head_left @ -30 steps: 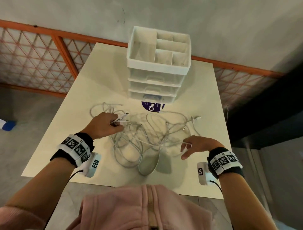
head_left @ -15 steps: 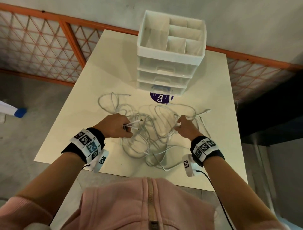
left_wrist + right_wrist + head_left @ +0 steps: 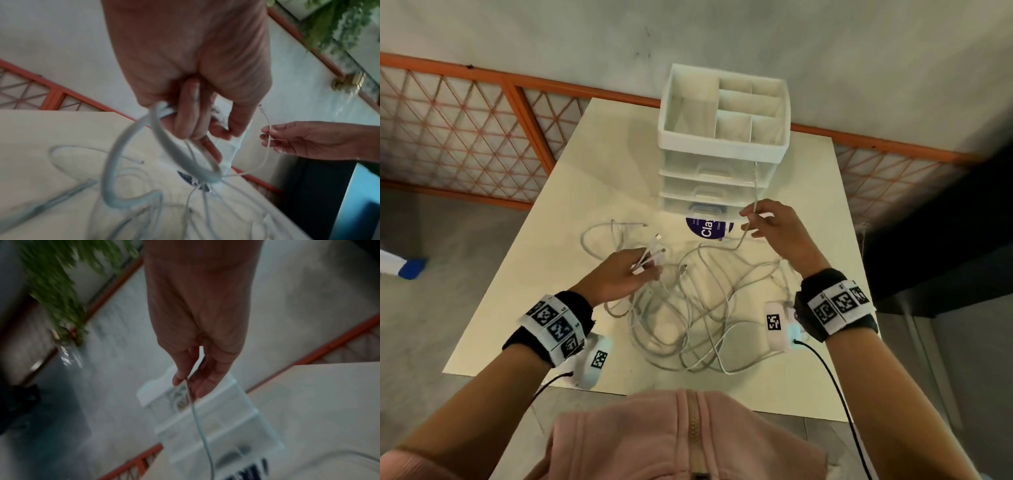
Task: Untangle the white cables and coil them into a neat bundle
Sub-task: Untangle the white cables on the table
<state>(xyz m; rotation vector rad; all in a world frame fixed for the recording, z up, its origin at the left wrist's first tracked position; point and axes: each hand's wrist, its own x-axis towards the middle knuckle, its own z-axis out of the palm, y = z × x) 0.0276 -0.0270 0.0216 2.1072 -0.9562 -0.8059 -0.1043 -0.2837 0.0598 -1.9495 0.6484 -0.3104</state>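
Observation:
A tangle of white cables (image 3: 688, 315) lies on the cream table (image 3: 544, 246). My left hand (image 3: 619, 274) grips a few cable ends (image 3: 654, 255) together, their plugs sticking out past the fingers; in the left wrist view the curled fingers (image 3: 189, 110) hold thick cable loops (image 3: 127, 149). My right hand (image 3: 774, 226) is raised above the table in front of the drawer unit and pinches one thin cable end (image 3: 755, 192), whose plug points up. In the right wrist view the cable (image 3: 197, 415) hangs down from the pinching fingertips (image 3: 185, 379).
A white drawer organiser (image 3: 722, 137) with an open compartmented top stands at the table's back centre. A round purple-labelled lid (image 3: 707, 228) lies in front of it. An orange lattice railing (image 3: 465, 137) runs behind the table. The floor lies to the left and right.
My right hand has lifted up and away from the pile, drawing one cable end upward. My left hand keeps its hold on the cable ends and has risen slightly.

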